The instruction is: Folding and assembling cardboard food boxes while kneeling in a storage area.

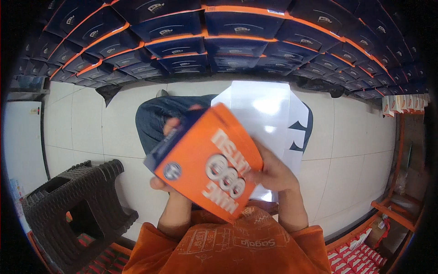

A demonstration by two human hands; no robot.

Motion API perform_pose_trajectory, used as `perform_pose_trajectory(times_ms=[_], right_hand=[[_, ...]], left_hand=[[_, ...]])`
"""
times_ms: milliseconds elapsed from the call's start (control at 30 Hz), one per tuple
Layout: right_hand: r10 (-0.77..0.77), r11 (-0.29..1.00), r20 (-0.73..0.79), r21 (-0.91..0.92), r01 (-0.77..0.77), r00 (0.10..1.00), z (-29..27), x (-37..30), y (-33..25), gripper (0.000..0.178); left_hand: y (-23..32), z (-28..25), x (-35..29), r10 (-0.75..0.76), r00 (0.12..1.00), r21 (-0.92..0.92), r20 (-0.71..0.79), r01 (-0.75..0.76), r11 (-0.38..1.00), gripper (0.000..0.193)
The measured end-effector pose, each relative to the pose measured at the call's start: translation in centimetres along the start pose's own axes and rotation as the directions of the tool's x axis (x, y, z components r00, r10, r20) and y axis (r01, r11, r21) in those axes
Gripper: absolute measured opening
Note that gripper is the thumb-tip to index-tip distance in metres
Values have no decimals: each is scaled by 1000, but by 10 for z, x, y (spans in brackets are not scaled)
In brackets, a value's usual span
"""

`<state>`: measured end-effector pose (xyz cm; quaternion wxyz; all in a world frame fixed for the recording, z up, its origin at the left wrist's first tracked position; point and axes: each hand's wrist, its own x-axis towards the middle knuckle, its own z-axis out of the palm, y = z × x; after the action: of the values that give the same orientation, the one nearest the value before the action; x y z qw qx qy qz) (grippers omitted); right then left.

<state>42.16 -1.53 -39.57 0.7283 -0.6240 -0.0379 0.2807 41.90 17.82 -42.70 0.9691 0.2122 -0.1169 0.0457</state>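
An orange box (205,169) with a dark blue end and large pale lettering is held tilted above my lap, slightly blurred. My left hand (160,184) is closed around its dark blue end, mostly hidden behind the box, with fingertips showing at the edges. My right hand (277,171) grips the opposite edge, thumb on the orange face. Beneath and right of the box, a glossy white die-cut cardboard sheet (260,102) with cut corners and dark notches lies across my legs in dark trousers (157,118).
Rows of stacked dark blue boxes with orange edges (182,45) wall off the far side. Dark plastic stools (77,205) are stacked at the left. Small white-and-orange boxes (404,105) stand at the far right, above an orange frame (394,214). Red-and-white packages (356,260) lie at the lower right.
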Motion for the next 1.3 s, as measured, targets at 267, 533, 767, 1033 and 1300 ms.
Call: perform_pose_trajectory(times_ms=[267, 533, 767, 1033, 1300], right_hand=[[-248, 967, -296, -136, 216, 923, -36, -7, 21, 38], [-100, 994, -386, -78, 75, 917, -37, -2, 53, 15], [-533, -58, 553, -779, 625, 640, -9, -39, -81, 67], [-780, -545, 613, -763, 348, 124, 21, -50, -214, 40], [-774, -620, 632, -762, -187, -12, 67, -6, -311, 75]], left_hand=[[51, -25, -3, -473, 857, 777, -205, 437, 454, 82], [-7, -44, -32, -207, 875, 763, -438, 483, 429, 14], [64, 24, 62, -580, 652, 405, -488, 758, 511, 21], [147, 142, 138, -186, 970, 941, 155, -88, 327, 40], [161, 184, 229, 131, 651, 462, 747, -368, -807, 68]])
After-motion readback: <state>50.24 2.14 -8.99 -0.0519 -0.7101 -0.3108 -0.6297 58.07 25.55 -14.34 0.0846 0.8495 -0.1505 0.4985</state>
